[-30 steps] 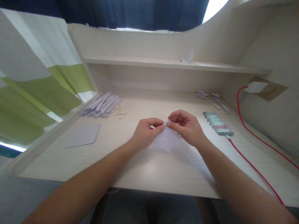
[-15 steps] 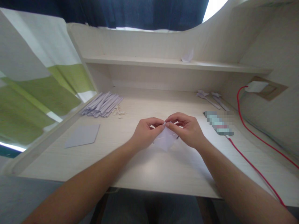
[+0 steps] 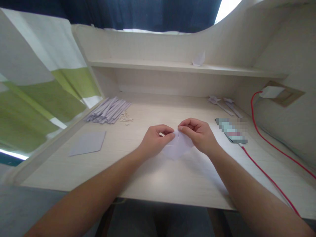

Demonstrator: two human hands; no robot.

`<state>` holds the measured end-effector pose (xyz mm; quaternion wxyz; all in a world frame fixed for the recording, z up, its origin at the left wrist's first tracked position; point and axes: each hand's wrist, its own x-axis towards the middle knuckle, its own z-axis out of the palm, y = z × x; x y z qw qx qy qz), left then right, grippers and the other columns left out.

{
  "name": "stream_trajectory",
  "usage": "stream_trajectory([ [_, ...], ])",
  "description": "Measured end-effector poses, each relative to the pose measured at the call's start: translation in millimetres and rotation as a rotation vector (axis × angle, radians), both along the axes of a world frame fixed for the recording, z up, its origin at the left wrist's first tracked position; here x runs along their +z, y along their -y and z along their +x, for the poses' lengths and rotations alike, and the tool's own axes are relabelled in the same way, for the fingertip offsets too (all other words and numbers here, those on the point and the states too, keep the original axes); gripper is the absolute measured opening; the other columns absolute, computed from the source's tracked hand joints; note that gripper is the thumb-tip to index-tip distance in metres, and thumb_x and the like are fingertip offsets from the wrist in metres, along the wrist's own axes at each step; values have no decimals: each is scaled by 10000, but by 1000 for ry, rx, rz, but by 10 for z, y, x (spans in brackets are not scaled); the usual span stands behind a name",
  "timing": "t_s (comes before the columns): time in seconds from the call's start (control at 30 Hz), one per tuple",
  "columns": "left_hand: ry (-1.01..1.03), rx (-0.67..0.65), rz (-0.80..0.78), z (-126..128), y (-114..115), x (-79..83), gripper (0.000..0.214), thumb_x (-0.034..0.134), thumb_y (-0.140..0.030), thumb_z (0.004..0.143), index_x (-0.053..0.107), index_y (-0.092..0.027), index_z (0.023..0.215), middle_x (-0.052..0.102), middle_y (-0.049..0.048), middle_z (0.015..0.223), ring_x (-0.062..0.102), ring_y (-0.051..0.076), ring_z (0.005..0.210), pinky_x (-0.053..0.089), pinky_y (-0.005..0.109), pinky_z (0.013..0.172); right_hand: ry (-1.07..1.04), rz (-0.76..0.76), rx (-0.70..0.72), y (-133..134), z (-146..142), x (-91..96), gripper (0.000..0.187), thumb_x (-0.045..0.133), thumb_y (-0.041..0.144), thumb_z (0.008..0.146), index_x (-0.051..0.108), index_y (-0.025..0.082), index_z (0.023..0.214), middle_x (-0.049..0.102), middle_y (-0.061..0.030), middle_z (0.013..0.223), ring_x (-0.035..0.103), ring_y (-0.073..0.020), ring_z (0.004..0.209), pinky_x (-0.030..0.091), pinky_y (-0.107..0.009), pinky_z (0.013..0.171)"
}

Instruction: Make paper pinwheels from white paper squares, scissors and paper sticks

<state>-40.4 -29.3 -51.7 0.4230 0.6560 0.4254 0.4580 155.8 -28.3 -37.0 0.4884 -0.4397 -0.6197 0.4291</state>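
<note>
A small pale lilac piece of folded paper point(image 3: 177, 149) lies on the light wooden desk point(image 3: 160, 177) in the middle of the view. My left hand point(image 3: 155, 140) pinches its upper left edge with thumb and forefinger. My right hand point(image 3: 198, 134) is curled over its upper right edge, fingertips pressed on the paper. Both hands meet at the paper's top corner.
A flat lilac sheet point(image 3: 87, 144) lies at the left. A pile of folded paper strips point(image 3: 108, 109) sits at the back left with small bits beside it. A blurred flat object point(image 3: 231, 130) and a red cable point(image 3: 266, 174) lie right. A shelf point(image 3: 182, 67) runs above.
The paper has been lowered and pressed flatter onto the desk. My right hand's fingers moved down over its right edge; my left hand barely shifted.
</note>
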Motion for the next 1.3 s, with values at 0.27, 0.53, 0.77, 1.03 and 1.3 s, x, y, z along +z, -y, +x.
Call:
stream_trajectory([
  [0.27, 15, -51, -59, -34, -28, -9, 147, 741, -313, 782, 804, -181, 798, 775, 34, 803, 667, 171, 765, 508, 286, 735, -29, -33, -122, -37, 6, 27, 206, 834, 379, 755, 753, 193, 791, 708, -12, 709, 570, -149, 601, 417, -285, 540],
  [0.53, 150, -59, -173, -16, -60, 0, 174, 777, -336, 723, 784, -167, 764, 748, 32, 749, 651, 163, 697, 509, 283, 681, -40, -32, -135, -62, 4, 21, 260, 816, 432, 775, 765, 206, 894, 684, 1, 696, 566, -151, 605, 432, -282, 540],
  [0.77, 219, -32, -228, -30, -117, -31, 140, 778, -295, 696, 765, -165, 748, 723, 17, 714, 637, 153, 658, 504, 279, 658, 12, -113, -64, -59, 23, 29, 333, 836, 490, 759, 775, 184, 875, 732, -35, 768, 623, -166, 623, 455, -281, 523],
  [1.03, 201, -57, -211, -46, -188, -106, 158, 772, -296, 718, 751, -147, 765, 728, 28, 715, 646, 141, 635, 493, 257, 631, 118, -219, 56, -59, 46, -16, 340, 861, 485, 753, 775, 168, 840, 688, -20, 659, 552, -125, 505, 364, -248, 435],
  [1.3, -93, 88, -56, -475, -473, 40, 213, 755, -359, 769, 799, -156, 813, 757, 59, 745, 668, 174, 700, 519, 289, 688, 134, -241, -65, -121, 82, -54, 326, 863, 475, 739, 780, 181, 854, 705, -41, 661, 582, -159, 506, 362, -270, 422],
])
